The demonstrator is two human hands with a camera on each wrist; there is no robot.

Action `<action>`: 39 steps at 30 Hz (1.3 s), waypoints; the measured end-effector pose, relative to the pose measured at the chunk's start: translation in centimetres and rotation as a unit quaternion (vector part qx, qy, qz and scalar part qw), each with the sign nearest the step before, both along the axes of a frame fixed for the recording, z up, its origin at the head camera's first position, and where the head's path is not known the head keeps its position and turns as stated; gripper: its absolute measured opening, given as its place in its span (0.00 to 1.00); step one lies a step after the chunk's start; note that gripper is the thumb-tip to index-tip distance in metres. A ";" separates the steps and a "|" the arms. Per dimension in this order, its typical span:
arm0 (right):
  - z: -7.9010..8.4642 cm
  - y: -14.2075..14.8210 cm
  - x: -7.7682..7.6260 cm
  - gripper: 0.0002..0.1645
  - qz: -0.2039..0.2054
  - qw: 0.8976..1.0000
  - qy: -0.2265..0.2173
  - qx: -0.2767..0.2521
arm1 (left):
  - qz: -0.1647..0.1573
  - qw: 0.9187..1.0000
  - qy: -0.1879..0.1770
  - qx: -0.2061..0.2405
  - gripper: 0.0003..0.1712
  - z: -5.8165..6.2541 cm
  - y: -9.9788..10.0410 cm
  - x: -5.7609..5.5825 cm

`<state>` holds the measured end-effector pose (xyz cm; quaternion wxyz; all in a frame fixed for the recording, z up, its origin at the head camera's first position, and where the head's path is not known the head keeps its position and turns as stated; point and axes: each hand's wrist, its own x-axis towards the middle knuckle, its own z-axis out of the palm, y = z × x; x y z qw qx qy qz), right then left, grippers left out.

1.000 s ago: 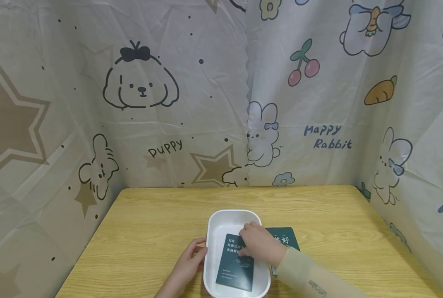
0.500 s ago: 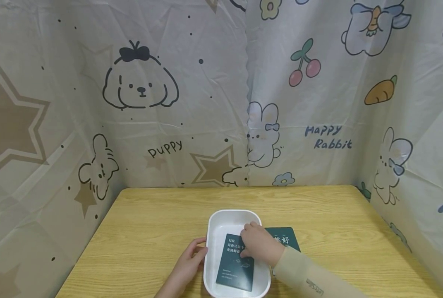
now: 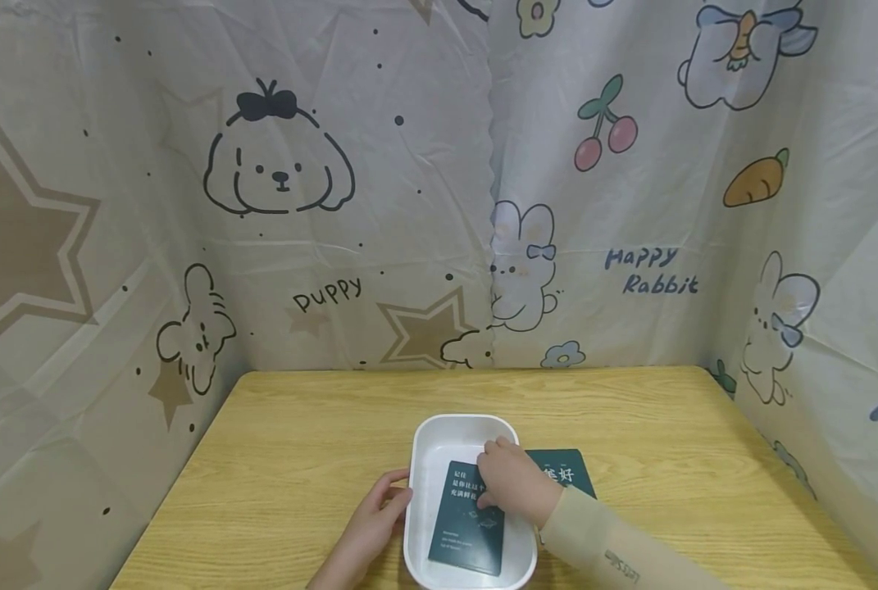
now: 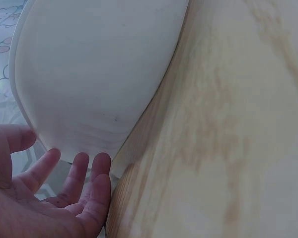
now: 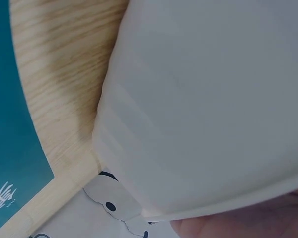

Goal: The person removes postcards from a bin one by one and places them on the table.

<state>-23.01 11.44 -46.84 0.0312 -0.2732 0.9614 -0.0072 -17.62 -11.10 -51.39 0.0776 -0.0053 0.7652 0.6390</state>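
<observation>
A white tray (image 3: 424,434) with rounded corners stands near the front of the table. Inside it lies a dark green booklet (image 3: 457,533) with white lettering. My right hand (image 3: 520,483) reaches over the tray's right rim, its bent fingers and thumb at the booklet's upper right corner, which they cover. In the right wrist view only a bit of that hand (image 5: 248,220) shows past the tray wall (image 5: 198,114). My left hand (image 3: 375,512) rests its loosely bent fingertips against the tray's left side; the left wrist view shows these fingers (image 4: 77,173) at the outer wall.
A second green booklet (image 3: 575,471) lies on the table just right of the tray, partly under my right arm. The wooden table (image 3: 320,426) ends at a patterned curtain (image 3: 409,205) along the back and both sides.
My right hand has slid very slightly to the right, showing a little more of the booklet's lettering. The tray, the booklet and my left hand stay in place.
</observation>
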 end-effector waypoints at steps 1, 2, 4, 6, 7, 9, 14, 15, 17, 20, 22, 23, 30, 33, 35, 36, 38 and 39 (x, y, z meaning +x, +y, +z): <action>0.0 0.0 0.0 0.32 0.000 1.000 0.001 0.000 | 0.000 1.000 0.000 0.000 0.26 0.0 0.0 0.0; 0.0 0.0 0.0 0.32 -0.001 1.000 0.002 0.001 | 0.000 1.000 0.000 0.000 0.26 0.0 0.0 0.0; -0.1 -0.1 0.0 0.32 -0.002 1.000 0.002 0.000 | 0.000 1.000 0.000 0.000 0.26 0.0 0.0 0.0; -0.1 -0.1 0.0 0.32 -0.003 1.000 0.002 -0.001 | 0.001 1.000 0.000 0.000 0.26 -0.1 0.0 -0.1; -0.1 -0.1 0.0 0.33 -0.004 1.000 0.003 -0.003 | 0.000 1.000 0.001 0.001 0.26 -0.2 0.0 -0.1; -0.1 -0.1 -0.1 0.34 -0.006 1.000 0.003 -0.008 | -0.001 1.000 0.003 0.004 0.26 -0.2 0.0 0.0; -0.2 0.0 -0.2 0.38 -0.008 1.000 0.005 -0.021 | -0.002 1.000 0.010 0.009 0.26 0.0 0.0 0.1; -0.1 0.0 -0.2 0.38 -0.009 1.000 0.004 -0.025 | -0.003 1.000 0.011 0.010 0.26 0.0 0.0 0.1; -0.1 0.0 -0.1 0.38 -0.011 0.999 0.001 -0.032 | -0.002 1.000 0.014 0.012 0.26 0.1 0.0 0.2; 0.1 -0.1 0.0 0.36 -0.013 0.999 -0.006 -0.044 | -0.001 1.000 0.017 0.012 0.26 0.1 0.0 0.3; 0.2 0.0 0.1 0.34 -0.013 0.998 -0.009 -0.053 | 0.000 1.000 0.018 0.011 0.26 0.1 0.0 0.3; 0.3 0.0 0.1 0.33 -0.014 0.998 -0.010 -0.056 | 0.000 1.000 0.018 0.011 0.26 0.1 0.0 0.3; 0.8 0.4 -0.2 0.17 -0.014 0.996 0.010 -0.086 | 0.001 1.000 0.010 0.008 0.27 0.0 0.1 0.2; 1.2 0.6 -0.4 0.11 -0.020 0.993 0.006 -0.118 | 0.002 1.000 0.007 0.004 0.27 0.1 0.1 0.2; 1.4 0.6 -0.5 0.07 -0.024 0.990 -0.004 -0.142 | 0.004 1.000 0.005 0.000 0.27 0.1 0.2 0.2; 1.5 0.7 -0.6 0.06 -0.025 0.988 -0.009 -0.153 | 0.005 1.000 0.003 -0.001 0.27 0.1 0.2 0.1; 1.7 0.9 -0.7 0.05 -0.026 0.984 -0.022 -0.175 | 0.007 1.000 0.000 -0.005 0.27 0.1 0.2 0.1; 1.7 1.0 -0.8 0.04 -0.026 0.982 -0.029 -0.185 | 0.007 1.000 0.000 -0.006 0.27 0.1 0.2 0.1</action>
